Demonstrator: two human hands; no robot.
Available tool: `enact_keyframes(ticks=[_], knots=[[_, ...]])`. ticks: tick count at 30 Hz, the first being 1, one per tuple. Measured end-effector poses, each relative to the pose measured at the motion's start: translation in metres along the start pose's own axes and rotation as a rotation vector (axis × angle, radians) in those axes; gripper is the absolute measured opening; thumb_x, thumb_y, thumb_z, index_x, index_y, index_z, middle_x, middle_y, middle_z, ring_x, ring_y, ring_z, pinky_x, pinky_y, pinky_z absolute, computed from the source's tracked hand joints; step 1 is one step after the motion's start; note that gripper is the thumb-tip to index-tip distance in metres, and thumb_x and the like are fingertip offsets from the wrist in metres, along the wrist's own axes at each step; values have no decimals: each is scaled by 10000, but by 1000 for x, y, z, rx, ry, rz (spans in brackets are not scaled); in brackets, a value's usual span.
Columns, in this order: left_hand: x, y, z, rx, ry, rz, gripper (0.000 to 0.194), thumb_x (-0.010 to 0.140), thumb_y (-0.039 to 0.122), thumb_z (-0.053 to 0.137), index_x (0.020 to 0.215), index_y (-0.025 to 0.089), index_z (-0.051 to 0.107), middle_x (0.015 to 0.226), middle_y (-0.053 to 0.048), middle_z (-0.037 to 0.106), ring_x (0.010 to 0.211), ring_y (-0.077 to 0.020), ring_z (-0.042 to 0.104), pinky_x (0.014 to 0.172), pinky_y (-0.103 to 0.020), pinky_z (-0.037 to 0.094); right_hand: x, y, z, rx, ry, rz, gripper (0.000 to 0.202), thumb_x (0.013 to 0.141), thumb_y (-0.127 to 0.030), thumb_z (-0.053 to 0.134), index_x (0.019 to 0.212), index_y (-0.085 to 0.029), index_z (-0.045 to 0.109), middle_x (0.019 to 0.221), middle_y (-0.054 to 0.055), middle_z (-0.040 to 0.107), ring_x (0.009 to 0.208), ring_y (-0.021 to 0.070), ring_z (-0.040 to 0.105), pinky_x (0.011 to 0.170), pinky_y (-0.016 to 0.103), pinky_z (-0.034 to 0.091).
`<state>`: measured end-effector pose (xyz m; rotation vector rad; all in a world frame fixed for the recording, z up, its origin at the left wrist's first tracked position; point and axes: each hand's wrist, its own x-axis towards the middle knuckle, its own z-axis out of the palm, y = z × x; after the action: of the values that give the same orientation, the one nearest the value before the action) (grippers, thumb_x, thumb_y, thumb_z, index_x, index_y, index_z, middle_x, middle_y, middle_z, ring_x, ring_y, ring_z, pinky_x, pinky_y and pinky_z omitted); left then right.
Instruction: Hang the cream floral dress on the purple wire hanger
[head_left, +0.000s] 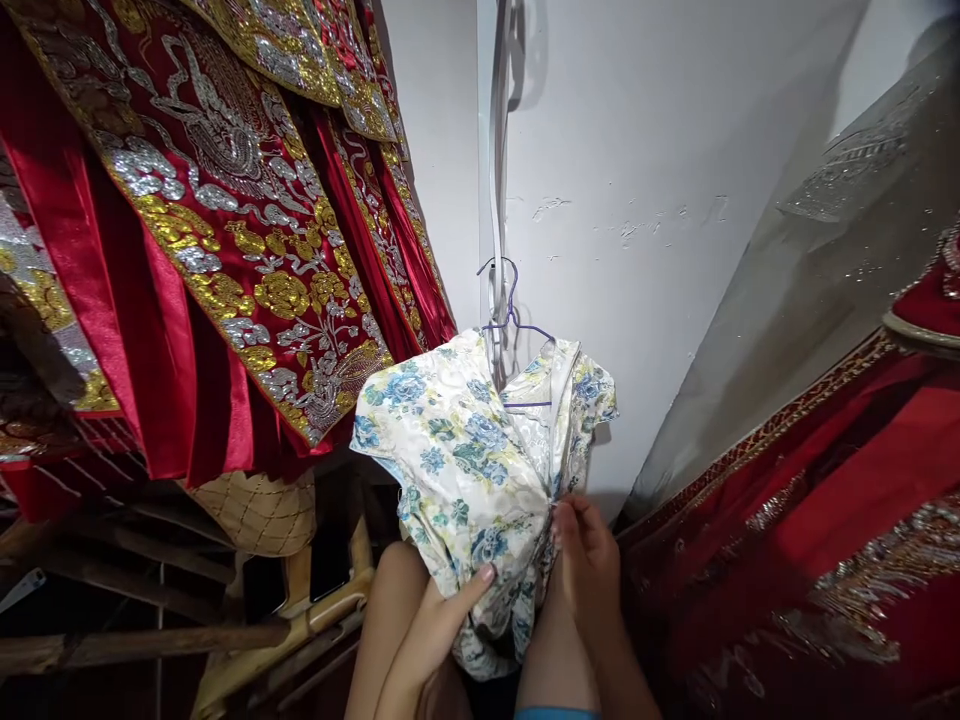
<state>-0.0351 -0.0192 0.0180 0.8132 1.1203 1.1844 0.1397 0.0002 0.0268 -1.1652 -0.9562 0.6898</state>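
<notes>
A white short-sleeved dress [480, 450] with blue, green and yellow flowers hangs on a thin purple hanger [512, 300], its lower part gathered between my knees. My left hand [448, 615] grips the lower front of the dress, thumb lying on top and the other fingers hidden behind the cloth. At the waist, where the two front edges meet, my right hand [589, 540] pinches the dress's edge between thumb and fingers. Whether a small fastener sits in that pinch cannot be made out.
Red embroidered cloth [247, 220] with gold and silver sequins hangs at the left. Below it stand bamboo furniture [322, 610] and a woven tan object [259, 510]. A white strap [495, 150] runs down the wall [637, 150]. More red beaded fabric [847, 500] fills the right side.
</notes>
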Motion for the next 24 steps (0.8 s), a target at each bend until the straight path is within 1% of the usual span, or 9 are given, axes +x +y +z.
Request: enact_keyframes(ticks=[3, 6, 10, 11, 13, 15, 17, 20, 24], knots=[[1, 7, -2, -69, 96, 53, 698, 645, 467, 879, 1266, 213, 685, 1332, -147, 677, 1346, -396, 539, 1089, -462, 485, 1, -3, -5, 7, 81, -24, 345, 892, -561, 619, 863, -217, 621, 727, 4, 538, 659, 185, 500, 613, 297, 438], [7, 10, -5, -173, 255, 139, 554, 724, 512, 802, 1158, 186, 690, 1205, -144, 717, 1256, -370, 605, 1029, -435, 511, -1, -8, -6, 33, 115, -68, 343, 882, -556, 629, 809, -222, 607, 684, -2, 509, 625, 179, 475, 579, 293, 431], [10, 7, -4, -148, 619, 457, 498, 784, 497, 748, 1176, 230, 597, 1137, -71, 655, 1132, -267, 621, 986, -360, 492, -6, -13, -3, 37, 79, -103, 319, 896, -515, 628, 789, -215, 614, 669, -5, 499, 619, 169, 475, 570, 285, 420], [8, 5, 0, -81, 657, 543, 441, 804, 482, 736, 1144, 238, 597, 1122, -62, 638, 1094, -248, 615, 969, -341, 486, -8, -13, -1, 23, 49, -107, 310, 900, -501, 627, 787, -213, 621, 668, -3, 507, 612, 166, 477, 563, 283, 415], [4, 2, 12, 85, 535, 631, 311, 838, 445, 713, 1055, 241, 622, 1072, -60, 630, 1026, -238, 610, 927, -325, 481, -11, -13, 1, -13, -33, -120, 285, 902, -474, 628, 791, -212, 642, 664, -1, 527, 595, 165, 488, 550, 284, 413], [-1, 0, 29, 227, 285, 602, 248, 834, 401, 723, 1005, 238, 650, 1023, -71, 647, 990, -251, 614, 907, -330, 479, -13, -14, 3, -43, -112, -147, 254, 903, -449, 628, 801, -219, 660, 682, 8, 567, 612, 178, 528, 570, 294, 441], [-4, 0, 46, 301, 145, 557, 247, 829, 365, 727, 1030, 239, 661, 999, -74, 655, 981, -260, 614, 903, -335, 473, -13, -16, 4, -72, -184, -179, 224, 909, -419, 616, 798, -230, 663, 715, 17, 605, 659, 195, 574, 614, 303, 475], [-3, 2, 61, 299, 174, 576, 133, 878, 344, 661, 965, 244, 645, 909, -55, 627, 902, -242, 595, 838, -320, 469, -4, -23, 6, -154, -299, -264, 196, 911, -368, 597, 770, -243, 650, 715, 13, 622, 666, 194, 588, 630, 297, 483], [0, 5, 60, 313, 142, 617, 151, 904, 342, 636, 804, 229, 637, 790, -43, 601, 787, -220, 572, 753, -303, 458, 30, -38, 14, -267, -395, -486, 183, 929, -282, 551, 766, -237, 619, 745, 16, 630, 696, 182, 587, 659, 295, 470]])
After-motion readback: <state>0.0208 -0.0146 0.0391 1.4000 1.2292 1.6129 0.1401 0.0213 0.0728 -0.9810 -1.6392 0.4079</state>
